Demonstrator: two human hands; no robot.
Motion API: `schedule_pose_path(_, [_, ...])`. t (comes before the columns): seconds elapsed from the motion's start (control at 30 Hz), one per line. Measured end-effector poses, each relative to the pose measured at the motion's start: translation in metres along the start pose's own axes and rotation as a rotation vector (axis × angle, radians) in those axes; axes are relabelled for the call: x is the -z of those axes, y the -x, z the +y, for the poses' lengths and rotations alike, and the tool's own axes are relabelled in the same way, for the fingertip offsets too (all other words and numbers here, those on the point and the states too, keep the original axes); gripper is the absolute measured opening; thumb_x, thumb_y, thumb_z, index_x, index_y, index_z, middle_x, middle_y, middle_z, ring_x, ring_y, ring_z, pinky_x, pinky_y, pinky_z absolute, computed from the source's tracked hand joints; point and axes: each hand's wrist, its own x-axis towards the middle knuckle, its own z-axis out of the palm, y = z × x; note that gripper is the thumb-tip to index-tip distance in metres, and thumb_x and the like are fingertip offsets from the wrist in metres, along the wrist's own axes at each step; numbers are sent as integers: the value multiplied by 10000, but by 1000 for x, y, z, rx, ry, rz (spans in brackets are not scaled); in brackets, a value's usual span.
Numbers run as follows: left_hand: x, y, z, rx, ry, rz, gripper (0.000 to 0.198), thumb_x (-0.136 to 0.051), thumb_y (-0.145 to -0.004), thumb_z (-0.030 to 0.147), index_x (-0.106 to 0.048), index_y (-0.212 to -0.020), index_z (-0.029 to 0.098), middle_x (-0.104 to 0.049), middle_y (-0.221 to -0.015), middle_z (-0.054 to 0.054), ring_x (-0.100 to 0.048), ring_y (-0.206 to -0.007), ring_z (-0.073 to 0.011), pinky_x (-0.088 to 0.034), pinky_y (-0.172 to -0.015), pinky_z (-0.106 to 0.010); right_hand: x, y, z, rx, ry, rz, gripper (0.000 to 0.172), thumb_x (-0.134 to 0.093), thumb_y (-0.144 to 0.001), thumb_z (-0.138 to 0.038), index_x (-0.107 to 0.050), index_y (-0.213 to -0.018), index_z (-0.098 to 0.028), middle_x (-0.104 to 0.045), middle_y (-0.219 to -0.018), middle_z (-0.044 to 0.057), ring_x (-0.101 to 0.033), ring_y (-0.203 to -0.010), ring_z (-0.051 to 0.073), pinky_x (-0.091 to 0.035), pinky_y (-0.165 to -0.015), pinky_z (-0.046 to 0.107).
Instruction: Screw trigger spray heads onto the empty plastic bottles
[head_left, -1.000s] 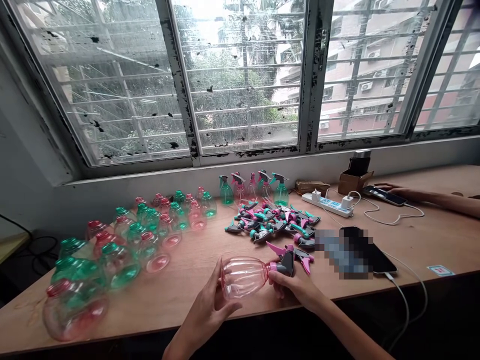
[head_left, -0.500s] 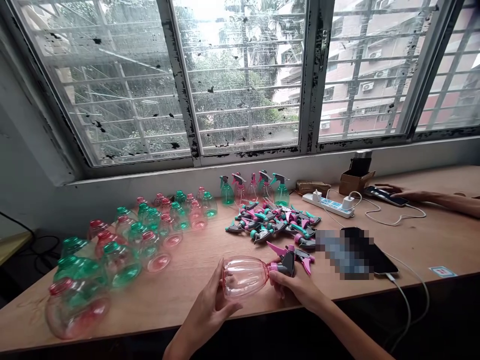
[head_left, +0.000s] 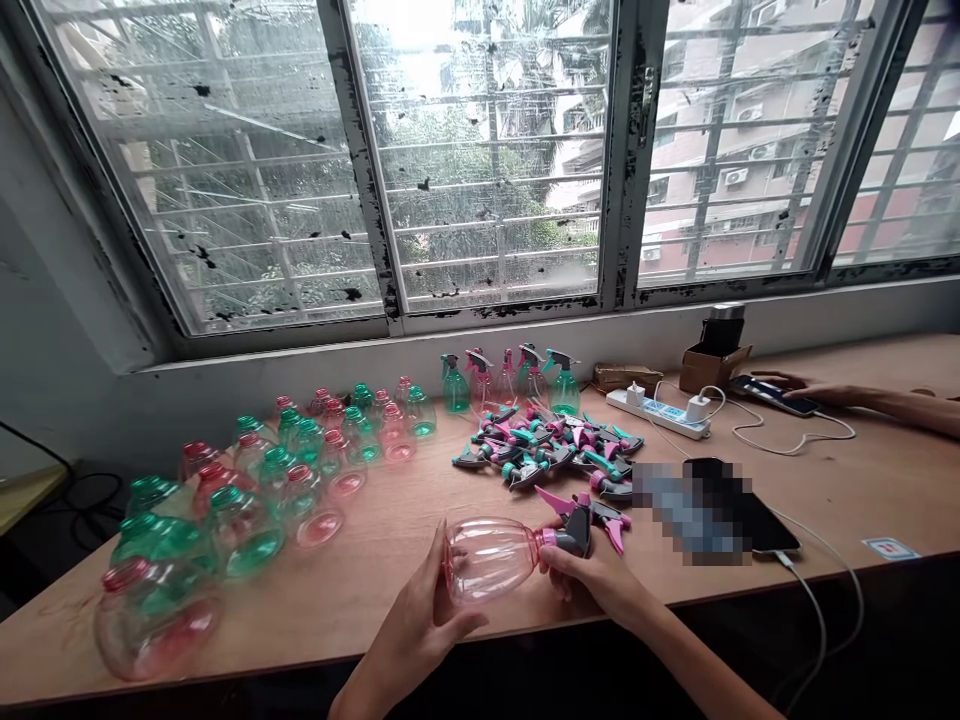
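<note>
Item: pink bottle (head_left: 487,558), lying sideways just above the front edge of the bench (head_left: 360,590), between both hands. Left hand (head_left: 420,625): fingers cupped round the base, palm up. Right hand (head_left: 592,580): fingers closed on the trigger head (head_left: 574,535) at the neck, wrist low. Handling note: collar likely seats best square to the neck, bottle braced against turning

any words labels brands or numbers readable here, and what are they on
No text here can be read.
Sticker on the table: red mark in a blue frame, too small to read.
Power strip: blue print, too small to read.
Nearer phone: partly blurred out, nothing legible.
Pink bottle, held by the left hand and right hand: no label.
</note>
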Motion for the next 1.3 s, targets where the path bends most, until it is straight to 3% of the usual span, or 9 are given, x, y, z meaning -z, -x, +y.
schedule_pose_path(0.1, [1,0,-1,5,-28,-4,976,-715,-907,429,-73,-1636,332,-460,-1589,-136,-530,-1390,-347,-415,-1166,-499,0,0,0,6,-1,-10,427,-824,-774,-549,-608,-875,-195,-676,-609,-32,-556,-428,112,-443,-434,240])
schedule_pose_path(0.37, [-2,1,-9,20,-23,33,978,-673,-922,317,2,-1629,347,-644,-1373,-75,-662,-1199,-254,-460,-1130,-474,6,-2,13,4,-21,-7,391,-805,-823,-496,-587,-956,-200,-716,-674,-11,-601,-452,124,-467,-429,231])
schedule_pose_path(0.43, [-2,0,-9,24,-34,25,1031,-736,-881,350,-29,-1632,338,-591,-1454,-104,-626,-1269,-288,-450,-1140,-480,6,-2,14,7,-23,-5,391,-812,-819,-490,-593,-962,-199,-705,-661,-19,-597,-452,122,-473,-434,233])
schedule_pose_path(0.57, [-1,-1,-6,12,-82,17,933,-741,-882,424,-180,-1622,336,-430,-1609,-125,-527,-1388,-337,-389,-1184,-496,3,-1,8,-3,1,-6,384,-810,-816,-499,-605,-914,-189,-705,-661,-13,-588,-430,112,-462,-426,226])
schedule_pose_path(0.77, [-2,1,-3,12,-98,58,914,-623,-961,350,7,-1624,373,-616,-1440,-75,-639,-1253,-273,-462,-1117,-458,1,-1,2,-24,1,14,423,-812,-790,-538,-589,-895,-195,-706,-658,-11,-591,-409,117,-441,-402,223])
schedule_pose_path(0.97, [1,0,1,29,-63,7,1000,-704,-914,422,-32,-1640,278,-562,-1509,-151,-539,-1384,-336,-423,-1158,-482,-1,1,-1,-28,-4,-8,441,-838,-759,-538,-588,-871,-192,-677,-596,-31,-576,-405,110,-450,-414,222])
schedule_pose_path(1.07, [2,-1,0,10,-85,15,951,-708,-913,439,-99,-1634,322,-490,-1577,-125,-509,-1412,-336,-400,-1178,-489,-1,0,-2,-25,-6,-5,439,-834,-763,-543,-592,-875,-193,-688,-618,-26,-574,-405,107,-446,-412,221])
schedule_pose_path(1.13, [1,-1,-2,4,-85,30,956,-703,-921,412,-64,-1631,355,-455,-1605,-103,-514,-1410,-324,-390,-1185,-490,-1,0,-1,-21,-15,3,439,-830,-769,-546,-590,-886,-197,-696,-637,-23,-578,-407,108,-442,-409,219])
schedule_pose_path(1.3, [-1,0,-6,21,-59,28,984,-665,-942,333,44,-1623,360,-570,-1507,-102,-593,-1334,-297,-427,-1151,-482,0,-1,3,-9,-14,0,429,-825,-786,-529,-595,-910,-189,-696,-641,-19,-577,-418,105,-447,-413,218])
